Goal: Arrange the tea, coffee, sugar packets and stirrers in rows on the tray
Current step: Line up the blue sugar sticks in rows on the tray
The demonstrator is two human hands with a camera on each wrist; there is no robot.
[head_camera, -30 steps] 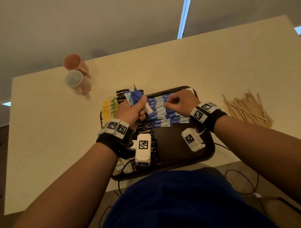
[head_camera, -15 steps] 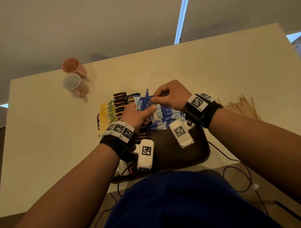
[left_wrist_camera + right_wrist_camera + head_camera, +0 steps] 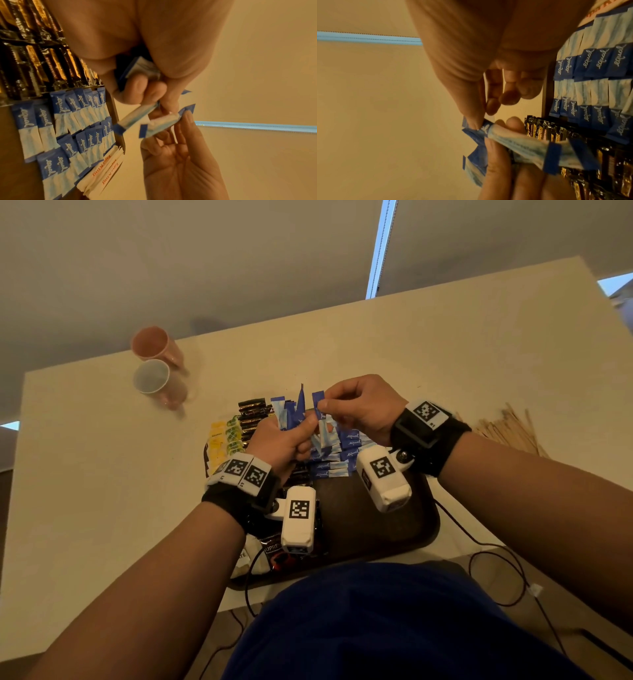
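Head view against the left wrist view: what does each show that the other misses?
Only the head view shows the two cups, the wooden stirrers lying on the table right of the tray, and the yellow packets.

Only the left wrist view shows the white packets with orange lettering at the tray's edge.

Both show the left hand gripping a bunch of blue packets, the right hand pinching one of them, and blue rows on the tray.
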